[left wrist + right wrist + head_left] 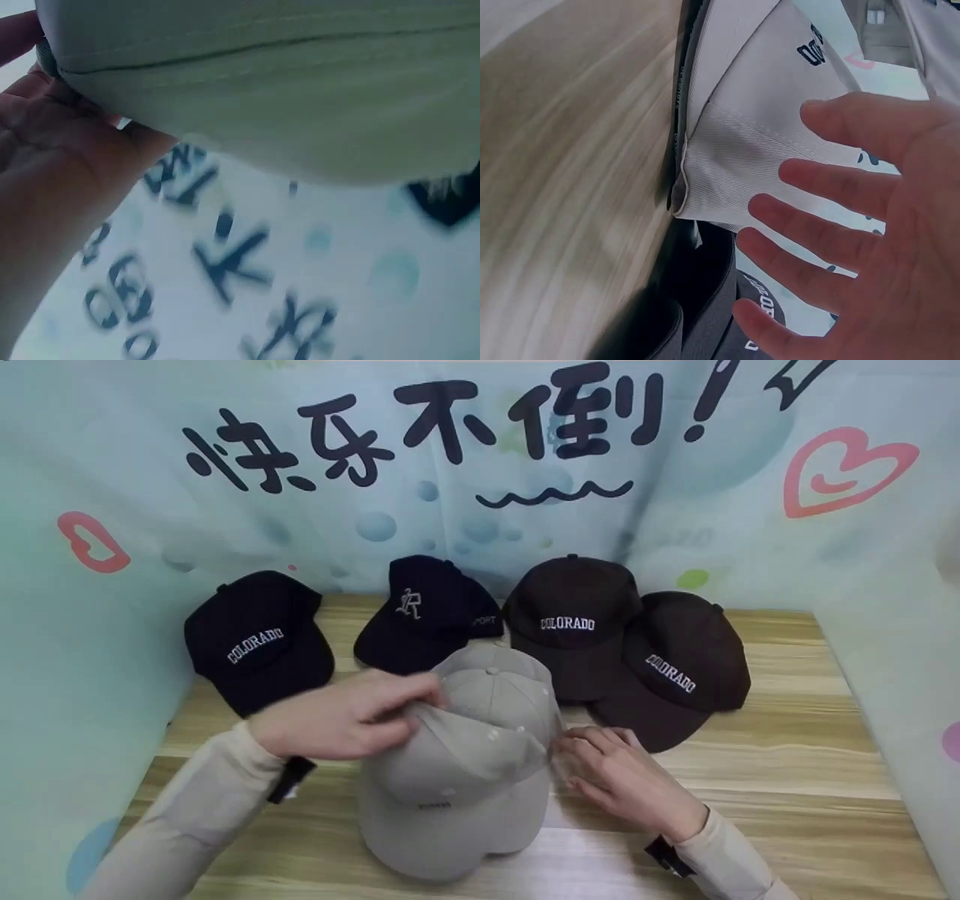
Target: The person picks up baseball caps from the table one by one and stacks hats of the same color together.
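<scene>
Behind and to both sides, a pale blue backdrop (420, 529) with bold dark characters and two reddish hearts. Below, a wood-grained table (795, 810). At front centre, two pale grey caps close together: a near grey cap (465, 780), raised and rumpled along its upper edge, partly covering a far grey cap (510, 690). Along the back, from left to right, a navy cap (255, 622) with COLORADO lettering, set apart, then a dark cap with an R (431, 622), then, just beside, two touching dark brown caps (574, 592) (679, 682), both with COLORADO lettering. Pale sleeves (199, 802) on both arms. Left hand (349, 716) pinching the near grey cap's upper edge between thumb and fingers. Right hand (619, 776) with fingers spread and fairly straight, alongside the grey caps; cannot tell whether touching. Black straps (291, 778) at both wrists. Smallest of all, short dark lettering (433, 805) above the near grey cap's bill.
</scene>
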Demonstrator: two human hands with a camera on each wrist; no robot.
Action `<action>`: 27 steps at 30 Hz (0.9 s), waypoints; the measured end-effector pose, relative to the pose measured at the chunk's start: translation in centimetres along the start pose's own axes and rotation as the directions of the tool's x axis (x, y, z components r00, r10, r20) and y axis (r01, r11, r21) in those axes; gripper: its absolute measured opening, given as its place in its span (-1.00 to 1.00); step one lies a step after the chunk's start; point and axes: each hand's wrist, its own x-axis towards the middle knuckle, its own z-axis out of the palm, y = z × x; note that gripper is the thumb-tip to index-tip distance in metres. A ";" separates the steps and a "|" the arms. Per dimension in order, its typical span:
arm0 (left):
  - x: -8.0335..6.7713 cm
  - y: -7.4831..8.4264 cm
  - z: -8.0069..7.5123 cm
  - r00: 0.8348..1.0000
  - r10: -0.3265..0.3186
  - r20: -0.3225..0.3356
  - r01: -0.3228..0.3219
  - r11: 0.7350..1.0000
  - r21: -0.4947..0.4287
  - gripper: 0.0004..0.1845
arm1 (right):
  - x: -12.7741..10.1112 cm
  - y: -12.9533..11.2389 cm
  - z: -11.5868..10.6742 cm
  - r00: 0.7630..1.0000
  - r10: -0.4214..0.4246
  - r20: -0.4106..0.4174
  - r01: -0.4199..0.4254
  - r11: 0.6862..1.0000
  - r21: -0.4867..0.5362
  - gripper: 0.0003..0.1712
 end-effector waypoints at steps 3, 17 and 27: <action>1.6 -0.5 1.8 0.998 0.042 0.047 -0.038 0.997 -0.070 -0.82 | -0.1 0.1 -0.1 1.000 -0.007 -0.009 0.007 1.000 -0.006 -0.48; 6.5 -4.3 6.8 0.972 -0.231 0.026 0.231 0.973 0.005 -0.67 | -1.1 0.5 -0.7 0.999 0.034 -0.022 -0.035 0.997 -0.072 -0.61; 7.2 -4.7 9.6 0.967 -0.229 -0.113 0.253 0.916 0.310 -0.20 | -1.6 0.4 -0.5 0.998 0.044 -0.043 -0.047 0.997 -0.064 -0.57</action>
